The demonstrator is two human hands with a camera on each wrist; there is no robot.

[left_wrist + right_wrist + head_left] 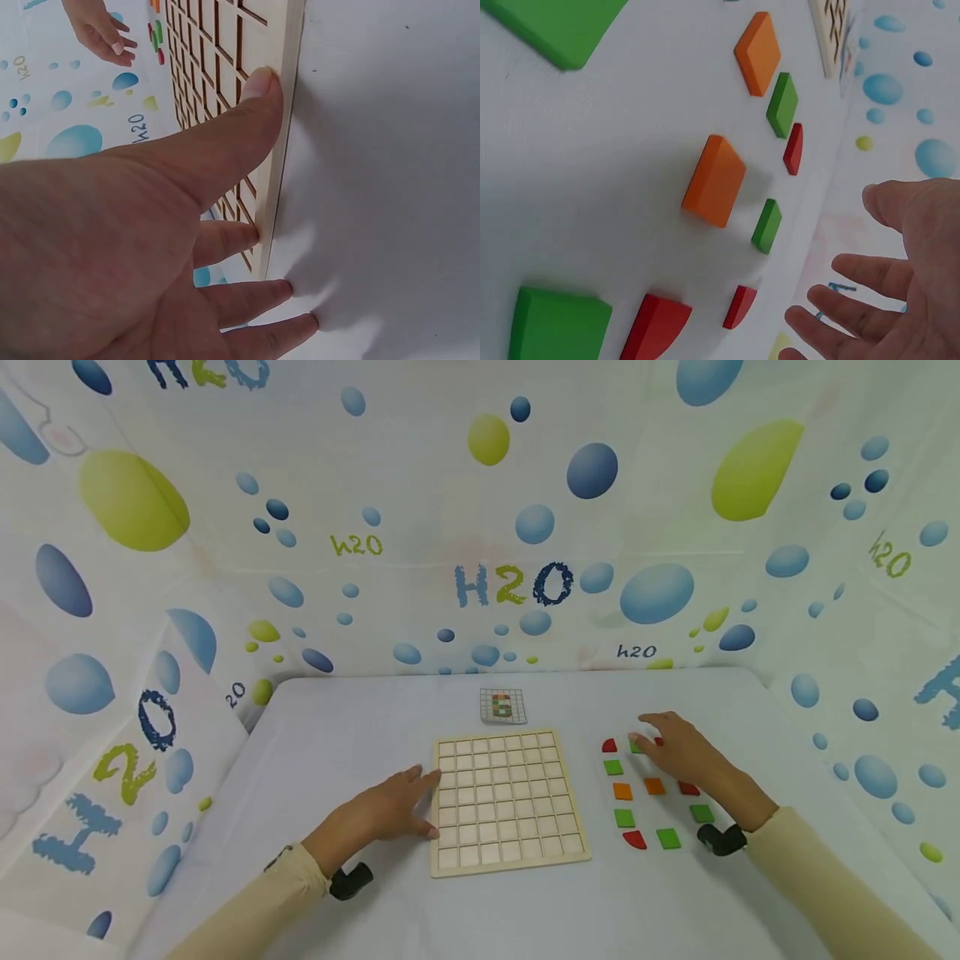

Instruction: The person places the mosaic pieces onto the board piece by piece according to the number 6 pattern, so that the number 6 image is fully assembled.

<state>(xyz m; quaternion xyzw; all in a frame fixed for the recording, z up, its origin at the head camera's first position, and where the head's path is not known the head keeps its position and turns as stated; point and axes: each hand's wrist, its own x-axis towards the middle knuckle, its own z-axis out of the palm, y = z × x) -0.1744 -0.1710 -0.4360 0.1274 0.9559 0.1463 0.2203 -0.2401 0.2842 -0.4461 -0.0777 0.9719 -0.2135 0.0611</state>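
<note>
A pale wooden board (510, 802) divided into square cells lies in the middle of the table. My left hand (386, 808) rests at its left edge with fingers spread; in the left wrist view the thumb (259, 94) touches the board's rim. To the right, my right hand (681, 750) hovers over the far end of a group of flat pieces, fingers extended and holding nothing. Among these pieces are green squares (624, 818), orange squares (655, 786) and red rounded-corner pieces (634, 840). In the head view the hand partly covers a red and a green one at the back.
Behind the board lies a small card (502, 706) printed with a grid and a coloured pattern. The white table (337, 735) ends at a backdrop (420, 468) patterned with blue and green drops. Dark wrist cameras (351, 882) sit under both wrists, close over the tabletop.
</note>
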